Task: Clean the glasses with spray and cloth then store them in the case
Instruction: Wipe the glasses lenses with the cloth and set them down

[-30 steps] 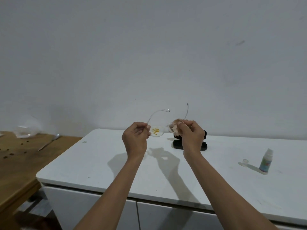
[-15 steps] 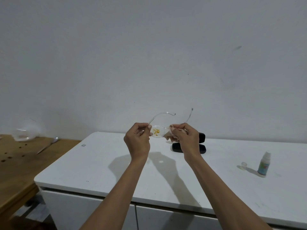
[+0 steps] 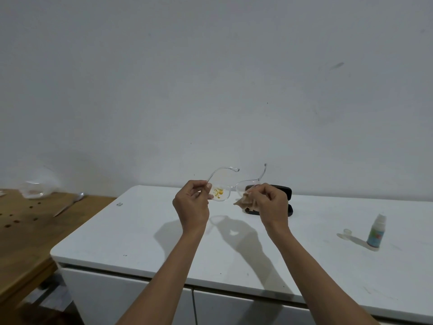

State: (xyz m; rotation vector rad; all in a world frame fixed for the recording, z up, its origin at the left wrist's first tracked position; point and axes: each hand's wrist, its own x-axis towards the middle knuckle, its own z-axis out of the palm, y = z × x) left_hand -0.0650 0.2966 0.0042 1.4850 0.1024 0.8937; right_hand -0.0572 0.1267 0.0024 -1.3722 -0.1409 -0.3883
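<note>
Pinching the glasses (image 3: 230, 192) by their left hinge, my left hand (image 3: 192, 205) lifts them over the cabinet's (image 3: 140, 231) back edge; right hand (image 3: 269, 204) clutches cloth (image 3: 244, 202). Light, brittle frame: hold rims, not lenses.

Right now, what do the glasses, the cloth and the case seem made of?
Glasses: clear glossy plastic, seemingly; the wall shows through.
Cloth: soft beige fabric, matte; it crumples in the right hand.
Case: black, slightly shiny, probably hard plastic or leatherette.

We see soft, even light; arm shadows fall dark on the cabinet (image 3: 131, 233), edges bowing, left corner blurry.
</note>
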